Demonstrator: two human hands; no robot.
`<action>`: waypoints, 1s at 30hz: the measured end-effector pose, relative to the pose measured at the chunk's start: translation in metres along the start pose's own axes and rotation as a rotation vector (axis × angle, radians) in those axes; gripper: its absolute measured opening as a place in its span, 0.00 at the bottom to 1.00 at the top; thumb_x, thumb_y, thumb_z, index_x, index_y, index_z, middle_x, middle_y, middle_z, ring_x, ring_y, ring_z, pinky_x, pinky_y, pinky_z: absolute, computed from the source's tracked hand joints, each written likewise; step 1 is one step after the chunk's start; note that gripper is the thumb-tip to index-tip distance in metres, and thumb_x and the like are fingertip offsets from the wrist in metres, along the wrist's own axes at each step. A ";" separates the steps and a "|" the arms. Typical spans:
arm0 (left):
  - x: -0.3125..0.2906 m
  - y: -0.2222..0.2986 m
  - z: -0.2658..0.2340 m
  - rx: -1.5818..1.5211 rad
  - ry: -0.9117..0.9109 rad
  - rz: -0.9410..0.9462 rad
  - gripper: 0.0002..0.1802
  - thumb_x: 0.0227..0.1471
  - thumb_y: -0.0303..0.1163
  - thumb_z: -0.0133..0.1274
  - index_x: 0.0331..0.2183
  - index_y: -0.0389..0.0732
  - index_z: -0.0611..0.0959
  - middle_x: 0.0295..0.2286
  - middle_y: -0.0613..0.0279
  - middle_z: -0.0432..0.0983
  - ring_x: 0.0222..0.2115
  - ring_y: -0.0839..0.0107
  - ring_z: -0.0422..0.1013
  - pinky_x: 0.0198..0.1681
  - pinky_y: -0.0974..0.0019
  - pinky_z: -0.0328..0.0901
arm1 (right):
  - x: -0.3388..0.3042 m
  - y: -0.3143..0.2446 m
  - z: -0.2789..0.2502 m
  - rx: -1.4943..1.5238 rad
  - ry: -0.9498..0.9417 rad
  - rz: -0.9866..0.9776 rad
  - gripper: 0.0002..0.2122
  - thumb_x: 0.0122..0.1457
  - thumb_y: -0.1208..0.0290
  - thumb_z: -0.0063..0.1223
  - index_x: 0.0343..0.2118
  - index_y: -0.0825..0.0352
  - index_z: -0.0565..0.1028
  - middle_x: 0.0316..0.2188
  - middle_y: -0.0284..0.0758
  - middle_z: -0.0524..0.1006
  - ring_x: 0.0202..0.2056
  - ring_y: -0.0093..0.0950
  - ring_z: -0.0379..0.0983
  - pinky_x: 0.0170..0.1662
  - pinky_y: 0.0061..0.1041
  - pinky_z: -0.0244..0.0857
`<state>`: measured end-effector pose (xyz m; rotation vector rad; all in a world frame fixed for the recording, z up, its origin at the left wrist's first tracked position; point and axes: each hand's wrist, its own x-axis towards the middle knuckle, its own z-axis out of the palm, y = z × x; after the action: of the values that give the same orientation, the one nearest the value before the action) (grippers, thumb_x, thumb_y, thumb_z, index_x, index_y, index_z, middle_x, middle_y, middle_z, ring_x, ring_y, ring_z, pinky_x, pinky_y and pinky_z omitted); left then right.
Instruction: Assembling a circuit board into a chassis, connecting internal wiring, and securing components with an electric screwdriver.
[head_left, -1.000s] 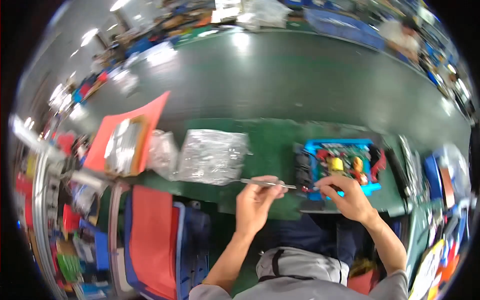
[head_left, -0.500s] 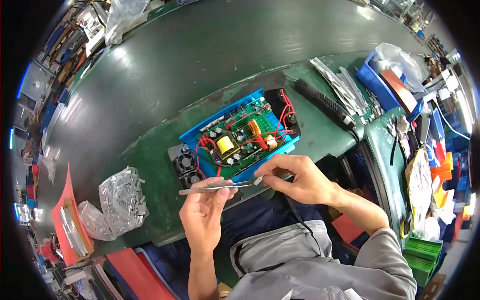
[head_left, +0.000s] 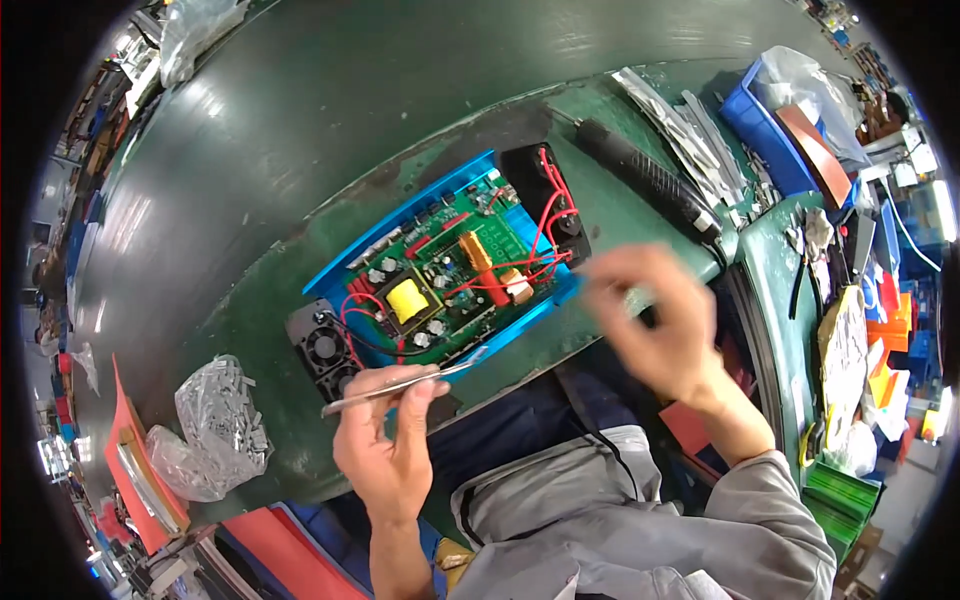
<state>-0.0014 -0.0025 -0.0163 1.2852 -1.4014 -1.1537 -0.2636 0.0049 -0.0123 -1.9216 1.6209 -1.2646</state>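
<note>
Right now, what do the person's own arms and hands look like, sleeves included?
Left hand gloveless; right hand also gloveless, though blurred. Forearms bare, no watch or band visible. Right sleeve plain grey, creased, roughly elbow-length; left sleeve can't be made out.

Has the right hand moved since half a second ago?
Yes, rightward. Judged against the blue case, the right hand was alongside its near long side; now, blurred, it is to the right of the case's near right corner.
</note>
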 end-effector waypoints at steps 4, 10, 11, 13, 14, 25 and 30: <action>0.009 -0.012 -0.003 0.282 -0.013 0.272 0.06 0.54 0.19 0.58 0.37 0.33 0.79 0.33 0.55 0.80 0.32 0.65 0.78 0.37 0.68 0.72 | -0.010 0.067 -0.056 -0.654 0.346 0.115 0.11 0.58 0.79 0.58 0.44 0.69 0.77 0.41 0.39 0.77 0.40 0.34 0.75 0.45 0.29 0.68; 0.021 -0.020 0.009 0.451 -0.138 0.566 0.13 0.50 0.19 0.62 0.38 0.38 0.78 0.34 0.57 0.82 0.31 0.61 0.78 0.35 0.63 0.72 | -0.026 0.097 -0.061 -0.729 0.220 0.237 0.23 0.58 0.70 0.61 0.57 0.67 0.69 0.43 0.45 0.75 0.45 0.43 0.72 0.49 0.36 0.65; 0.022 -0.020 0.010 0.475 -0.132 0.591 0.13 0.49 0.19 0.62 0.38 0.38 0.78 0.33 0.57 0.82 0.31 0.61 0.78 0.34 0.63 0.71 | -0.022 0.097 -0.059 -0.748 0.215 0.231 0.24 0.58 0.70 0.61 0.57 0.67 0.69 0.43 0.45 0.75 0.44 0.43 0.72 0.49 0.36 0.66; 0.021 -0.023 0.011 0.501 -0.130 0.614 0.13 0.49 0.19 0.62 0.38 0.38 0.78 0.33 0.58 0.82 0.31 0.61 0.78 0.34 0.63 0.71 | -0.017 0.093 -0.058 -0.734 0.197 0.182 0.25 0.57 0.71 0.62 0.56 0.68 0.69 0.42 0.46 0.75 0.42 0.44 0.72 0.47 0.37 0.66; 0.021 -0.025 0.011 0.511 -0.127 0.614 0.13 0.49 0.19 0.62 0.38 0.38 0.78 0.33 0.59 0.82 0.31 0.61 0.78 0.34 0.63 0.71 | -0.023 0.087 -0.060 -0.734 0.198 0.191 0.25 0.57 0.71 0.62 0.56 0.68 0.69 0.42 0.46 0.75 0.42 0.44 0.72 0.47 0.37 0.66; 0.022 -0.036 0.009 0.565 -0.133 0.577 0.05 0.58 0.17 0.51 0.39 0.30 0.76 0.36 0.51 0.77 0.33 0.64 0.75 0.40 0.65 0.71 | -0.165 0.022 -0.032 0.637 0.084 1.200 0.20 0.51 0.68 0.61 0.46 0.69 0.71 0.29 0.28 0.73 0.28 0.18 0.69 0.31 0.19 0.63; 0.024 -0.036 0.016 0.618 -0.067 0.547 0.07 0.60 0.20 0.51 0.41 0.29 0.77 0.35 0.53 0.77 0.34 0.66 0.76 0.41 0.66 0.72 | -0.211 0.008 0.005 0.626 -0.135 1.010 0.18 0.46 0.78 0.62 0.41 0.67 0.71 0.28 0.29 0.74 0.30 0.18 0.71 0.35 0.21 0.66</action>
<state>-0.0126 -0.0268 -0.0545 1.1420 -2.0906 -0.4009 -0.2565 0.1926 -0.1082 -0.6236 1.5171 -0.9662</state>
